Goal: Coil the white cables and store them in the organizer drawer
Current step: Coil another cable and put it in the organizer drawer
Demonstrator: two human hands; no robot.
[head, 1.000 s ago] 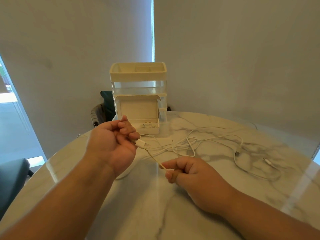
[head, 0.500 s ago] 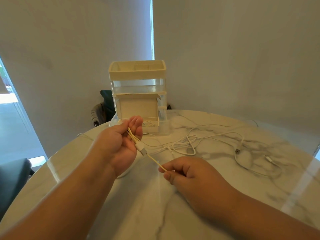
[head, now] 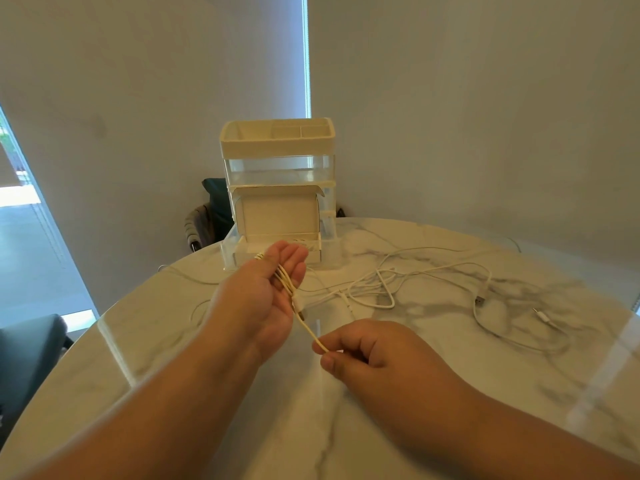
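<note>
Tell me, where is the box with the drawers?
In the head view, the organizer stands at the far edge of the marble table, just past the fingertips of the left hand, with loose white cables lying to its right.

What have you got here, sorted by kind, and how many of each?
Hands: 2, left hand and right hand
Held cable: 1
Loose cable tangle: 1, strands too tangled to count apart
Organizer: 1
Table: 1
Total: 6
</note>
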